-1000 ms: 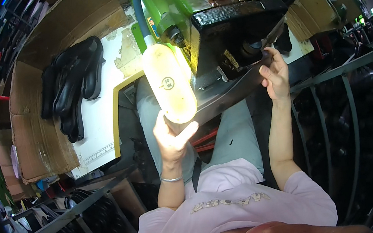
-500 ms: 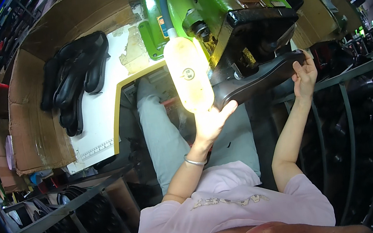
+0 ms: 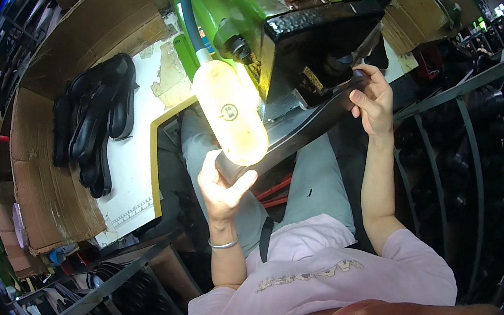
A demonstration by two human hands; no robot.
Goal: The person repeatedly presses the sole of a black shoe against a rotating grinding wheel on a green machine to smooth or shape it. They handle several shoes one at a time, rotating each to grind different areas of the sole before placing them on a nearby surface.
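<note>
The person is holding a long black shoe sole (image 3: pixel 317 121) under the head of a green machine (image 3: pixel 258 5), the sole running from about 8 o'clock up to 2 o'clock across the middle of the view. The left hand (image 3: pixel 221 189) is gripping the lower end of the sole, its grip pressed together around it with the thumb lying across the top. The right hand (image 3: pixel 372 103) is holding the upper end, fingers curled over the edge and pinching the sole just below the machine's black press block (image 3: pixel 323 23). A glowing work lamp (image 3: pixel 231 113) is hanging in front of the machine at 12 o'clock from the left hand, covering part of the sole. At 10 o'clock, well apart from the hands, a stack of black soles (image 3: pixel 94 123) is lying on the white bench (image 3: pixel 136 184), with cardboard sheets (image 3: pixel 40 177) beside it at 9 o'clock.
</note>
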